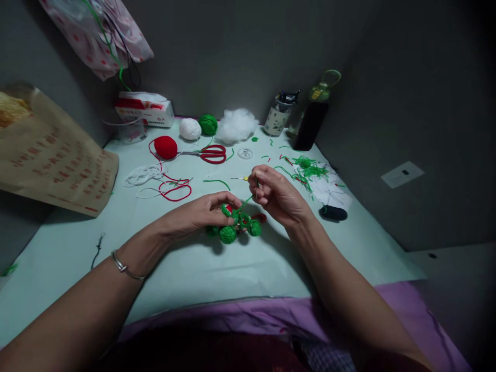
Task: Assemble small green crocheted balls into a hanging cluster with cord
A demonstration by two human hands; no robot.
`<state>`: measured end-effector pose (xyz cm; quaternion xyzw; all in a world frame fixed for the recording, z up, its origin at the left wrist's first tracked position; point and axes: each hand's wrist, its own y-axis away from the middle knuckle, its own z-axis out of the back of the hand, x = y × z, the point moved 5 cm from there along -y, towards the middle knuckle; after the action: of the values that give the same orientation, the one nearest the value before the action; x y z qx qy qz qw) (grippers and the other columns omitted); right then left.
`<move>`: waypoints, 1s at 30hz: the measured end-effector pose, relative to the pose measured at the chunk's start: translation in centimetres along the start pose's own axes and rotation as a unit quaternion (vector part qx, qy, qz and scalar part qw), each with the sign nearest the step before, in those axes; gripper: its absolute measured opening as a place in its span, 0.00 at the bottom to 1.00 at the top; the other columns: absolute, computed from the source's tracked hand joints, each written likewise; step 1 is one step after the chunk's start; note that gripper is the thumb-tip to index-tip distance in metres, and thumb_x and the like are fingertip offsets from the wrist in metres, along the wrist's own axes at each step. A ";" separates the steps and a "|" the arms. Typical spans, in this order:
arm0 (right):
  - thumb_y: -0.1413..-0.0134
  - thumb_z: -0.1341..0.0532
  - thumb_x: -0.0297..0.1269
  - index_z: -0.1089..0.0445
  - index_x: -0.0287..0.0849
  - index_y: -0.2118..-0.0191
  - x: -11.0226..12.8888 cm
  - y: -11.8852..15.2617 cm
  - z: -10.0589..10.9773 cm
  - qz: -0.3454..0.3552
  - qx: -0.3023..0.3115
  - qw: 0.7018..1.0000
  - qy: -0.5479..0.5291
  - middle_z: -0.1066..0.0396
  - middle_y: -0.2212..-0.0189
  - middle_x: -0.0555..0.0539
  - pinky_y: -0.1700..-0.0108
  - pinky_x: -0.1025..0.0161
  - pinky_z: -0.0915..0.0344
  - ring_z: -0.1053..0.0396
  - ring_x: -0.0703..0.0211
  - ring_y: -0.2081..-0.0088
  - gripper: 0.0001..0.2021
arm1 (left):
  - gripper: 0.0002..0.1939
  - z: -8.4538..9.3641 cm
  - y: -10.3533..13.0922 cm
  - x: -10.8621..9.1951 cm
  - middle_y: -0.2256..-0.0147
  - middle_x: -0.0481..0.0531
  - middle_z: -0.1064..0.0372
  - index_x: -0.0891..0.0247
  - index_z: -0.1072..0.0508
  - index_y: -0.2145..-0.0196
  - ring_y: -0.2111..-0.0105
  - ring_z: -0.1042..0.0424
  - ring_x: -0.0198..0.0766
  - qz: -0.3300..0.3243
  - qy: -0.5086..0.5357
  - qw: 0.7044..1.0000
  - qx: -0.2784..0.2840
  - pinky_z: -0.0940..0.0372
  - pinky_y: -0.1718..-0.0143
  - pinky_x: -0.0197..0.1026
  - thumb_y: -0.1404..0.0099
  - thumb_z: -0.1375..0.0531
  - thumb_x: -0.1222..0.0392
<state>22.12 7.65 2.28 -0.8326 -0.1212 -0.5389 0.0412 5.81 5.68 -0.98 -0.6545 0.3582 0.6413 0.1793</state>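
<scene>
My left hand is closed around a green crocheted piece with round green balls and a bit of red and white on top. From that piece a green yarn strand runs up to my right hand. The fingertips of my right hand pinch the strand; a thin needle-like thing may be in them too, but it is too small to make out. Just beyond my right fingers a crochet hook with a yellow part lies on the table. A short green yarn piece lies left of it.
Red-handled scissors lie behind my hands, near red, white and green yarn balls and white stuffing. Yarn scraps and a dark case are at right. A paper bag stands left; a bottle stands back right.
</scene>
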 end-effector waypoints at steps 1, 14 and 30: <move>0.56 0.26 0.39 0.30 0.39 0.69 0.0 0.0 0.0 0.002 0.000 1.000 0.002 0.34 0.75 0.54 0.80 0.75 0.49 0.43 0.74 0.78 0.14 | 0.17 0.0 0.0 0.0 0.68 0.47 0.30 0.59 0.29 0.53 0.74 0.36 0.32 0.001 -0.001 1.000 0.002 0.46 0.73 0.36 0.39 0.33 0.59; 0.52 0.28 0.40 0.30 0.42 0.69 0.6 0.2 0.2 0.053 -0.022 0.998 0.030 0.32 0.77 0.56 0.76 0.73 0.36 0.36 0.72 0.78 0.12 | 0.15 0.9 0.2 -1.5 0.60 0.51 0.27 0.59 0.25 0.59 0.62 0.28 0.39 -0.069 0.079 0.989 -0.099 0.35 0.60 0.40 0.45 0.30 0.63; 0.45 0.31 0.39 0.27 0.43 0.66 1.2 1.0 -0.1 0.193 -0.075 0.965 0.163 0.24 0.71 0.51 0.69 0.67 0.28 0.26 0.65 0.73 0.07 | 0.15 1.7 -0.1 -1.2 0.54 0.55 0.23 0.63 0.24 0.55 0.56 0.25 0.39 -0.116 0.163 0.973 -0.111 0.34 0.52 0.38 0.39 0.31 0.63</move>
<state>22.73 6.86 3.45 -0.7418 0.0904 -0.6568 0.1012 4.79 7.19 -0.07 -0.8032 0.2306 0.5365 0.1173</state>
